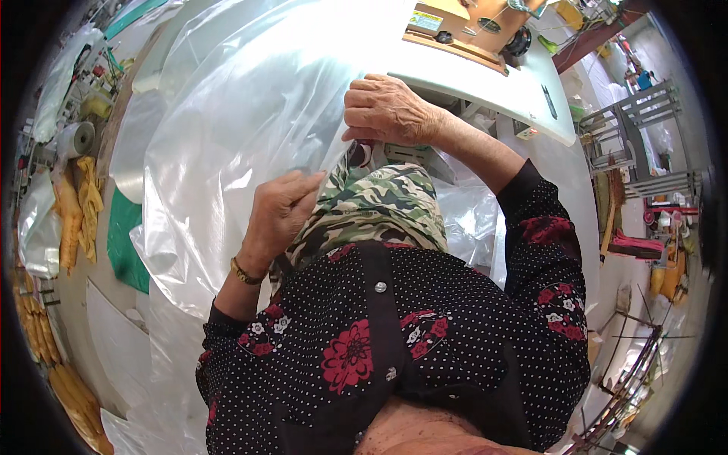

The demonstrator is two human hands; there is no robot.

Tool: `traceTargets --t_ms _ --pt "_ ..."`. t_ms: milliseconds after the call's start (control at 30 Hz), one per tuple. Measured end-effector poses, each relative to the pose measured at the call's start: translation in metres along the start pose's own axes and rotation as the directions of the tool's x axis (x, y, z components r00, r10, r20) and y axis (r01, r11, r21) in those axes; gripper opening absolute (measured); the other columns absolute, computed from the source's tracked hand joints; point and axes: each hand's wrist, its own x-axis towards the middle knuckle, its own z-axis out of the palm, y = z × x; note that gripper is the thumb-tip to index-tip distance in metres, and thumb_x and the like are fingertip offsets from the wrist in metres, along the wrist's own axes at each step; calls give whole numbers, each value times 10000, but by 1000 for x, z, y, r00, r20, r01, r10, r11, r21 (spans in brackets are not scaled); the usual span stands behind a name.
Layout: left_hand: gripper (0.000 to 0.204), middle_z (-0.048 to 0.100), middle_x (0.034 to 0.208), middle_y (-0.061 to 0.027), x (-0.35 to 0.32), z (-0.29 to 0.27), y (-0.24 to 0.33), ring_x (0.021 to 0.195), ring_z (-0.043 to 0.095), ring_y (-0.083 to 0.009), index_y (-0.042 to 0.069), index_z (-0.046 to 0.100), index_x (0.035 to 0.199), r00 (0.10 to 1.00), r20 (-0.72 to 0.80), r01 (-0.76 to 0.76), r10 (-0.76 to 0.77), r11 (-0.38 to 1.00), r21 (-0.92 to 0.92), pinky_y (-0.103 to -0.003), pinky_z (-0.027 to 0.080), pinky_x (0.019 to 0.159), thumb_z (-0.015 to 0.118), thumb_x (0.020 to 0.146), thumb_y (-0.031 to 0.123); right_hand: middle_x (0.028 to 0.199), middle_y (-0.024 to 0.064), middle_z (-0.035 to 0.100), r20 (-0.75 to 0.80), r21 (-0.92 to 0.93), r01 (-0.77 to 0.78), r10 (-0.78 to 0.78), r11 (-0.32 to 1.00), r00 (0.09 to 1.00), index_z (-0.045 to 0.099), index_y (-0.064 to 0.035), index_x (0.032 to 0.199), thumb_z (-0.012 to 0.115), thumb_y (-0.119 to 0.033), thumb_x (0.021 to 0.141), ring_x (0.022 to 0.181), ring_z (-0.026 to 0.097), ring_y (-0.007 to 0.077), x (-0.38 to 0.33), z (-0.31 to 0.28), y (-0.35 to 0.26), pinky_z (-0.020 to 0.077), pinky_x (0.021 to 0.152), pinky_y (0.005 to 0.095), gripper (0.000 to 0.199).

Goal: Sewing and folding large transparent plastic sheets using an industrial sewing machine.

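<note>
A large clear plastic sheet (220, 144) spreads over the left and far side and hangs in shiny folds. My left hand (284, 208) pinches the sheet's near edge, just left of my lap. Farther away and to the right, my right hand (390, 110) is closed on the same edge, in front of a white sewing table (557, 125). Between the two hands the edge runs slantwise, pulled fairly straight. The fingertips of my right hand are partly hidden. On the table stands a tan sewing machine (455, 30) with a black handwheel.
A dark pen-like tool (549, 101) lies on the table's right part. More clear plastic (474, 216) lies beneath the table. Metal racks (633, 140) stand at the right. On the left are a plastic roll (76, 139), yellow-orange bundles (70, 220) and a green sheet (127, 241).
</note>
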Motion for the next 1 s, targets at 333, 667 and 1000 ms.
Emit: traceTargets --t_ms 333,667,1000 --pt "291 379 642 -2 -7 -6 -23 589 378 -76 0 679 1119 995 -86 40 -57 980 -195 -241 313 519 615 838 -34 803 22 489 -165 -28 -54 49 998 985 548 -119 766 723 -333 801 807 520 210 -10 5 44 423 738 359 279" --pt "264 556 716 -48 -7 -14 -14 631 493 -98 -1 684 1103 993 -102 48 -64 986 -159 -230 392 569 633 845 -31 835 5 555 -263 85 -114 132 990 956 620 -119 785 766 -334 758 844 554 185 -17 9 71 409 783 365 261" --pt "262 536 683 -44 -6 -20 -8 592 458 -96 -7 688 1092 989 -112 84 -100 986 -143 -239 373 535 633 839 -46 782 -27 587 -259 -20 -100 91 995 962 646 -139 755 766 -345 753 802 574 155 -17 2 90 405 764 356 239"
